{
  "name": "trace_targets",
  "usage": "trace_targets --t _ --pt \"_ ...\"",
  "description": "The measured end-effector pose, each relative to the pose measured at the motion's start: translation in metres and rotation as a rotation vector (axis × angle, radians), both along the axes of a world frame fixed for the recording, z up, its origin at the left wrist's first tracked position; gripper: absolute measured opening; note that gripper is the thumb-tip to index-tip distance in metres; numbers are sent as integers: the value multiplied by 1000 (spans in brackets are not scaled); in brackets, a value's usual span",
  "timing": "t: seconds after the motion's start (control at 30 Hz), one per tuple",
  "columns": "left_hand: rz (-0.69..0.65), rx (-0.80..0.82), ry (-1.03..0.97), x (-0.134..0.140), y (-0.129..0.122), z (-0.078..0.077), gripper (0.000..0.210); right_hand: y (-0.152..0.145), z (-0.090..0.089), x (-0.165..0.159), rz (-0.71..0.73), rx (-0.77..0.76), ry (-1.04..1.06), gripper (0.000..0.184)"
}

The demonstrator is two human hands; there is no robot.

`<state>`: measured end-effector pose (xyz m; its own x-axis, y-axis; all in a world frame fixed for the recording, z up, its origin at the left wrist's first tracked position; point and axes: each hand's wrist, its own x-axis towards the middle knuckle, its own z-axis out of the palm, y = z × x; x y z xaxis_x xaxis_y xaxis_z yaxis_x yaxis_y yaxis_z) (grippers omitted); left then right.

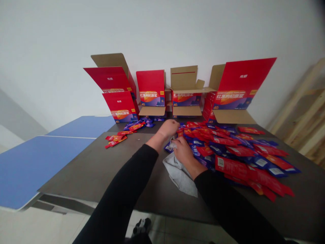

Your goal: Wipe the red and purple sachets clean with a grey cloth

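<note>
My right hand (pixel 182 149) is closed on a light grey cloth (pixel 179 173), whose lower part hangs spread over the dark table. Just beyond it, my left hand (pixel 170 128) is curled closed at the left edge of the sachet pile; its fingers are turned away, so I cannot see what it grips. Red sachets (pixel 233 167) and dark blue sachets (pixel 261 162) lie heaped together to the right of both hands. A smaller group of red sachets (pixel 115 139) and blue sachets (pixel 149 124) lies to the left.
Several red printed cartons with raised flaps, among them a middle carton (pixel 152 96) and a right carton (pixel 230 98), line the back of the dark table (pixel 83 169) by the wall. A blue table (pixel 50 152) adjoins at left. Wooden slats (pixel 308 118) stand at right.
</note>
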<state>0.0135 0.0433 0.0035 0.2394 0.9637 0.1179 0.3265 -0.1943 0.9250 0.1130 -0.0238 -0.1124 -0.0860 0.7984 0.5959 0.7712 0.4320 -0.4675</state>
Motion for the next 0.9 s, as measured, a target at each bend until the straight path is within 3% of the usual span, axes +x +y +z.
trace_targets --t 0.1,0.2,0.27,0.37,0.47,0.7,0.9 --pt "136 98 296 -66 -10 -18 15 -3 2 1 -8 -49 -20 42" --pt "235 155 589 -110 -22 -53 24 -4 2 2 -14 -62 -38 41" --pt "311 193 730 -123 -31 -75 46 -3 1 2 -23 -55 -51 40" --pt "391 85 853 -121 -44 -93 87 -2 0 3 -23 -34 -64 41" --pt "400 46 907 -107 -51 -95 106 -2 -1 4 -20 -19 -68 43" --pt "352 -10 892 -102 -41 -86 103 -2 0 4 -12 -11 -61 43" --pt "195 22 874 -117 -28 -88 44 -2 -1 6 5 19 -26 44"
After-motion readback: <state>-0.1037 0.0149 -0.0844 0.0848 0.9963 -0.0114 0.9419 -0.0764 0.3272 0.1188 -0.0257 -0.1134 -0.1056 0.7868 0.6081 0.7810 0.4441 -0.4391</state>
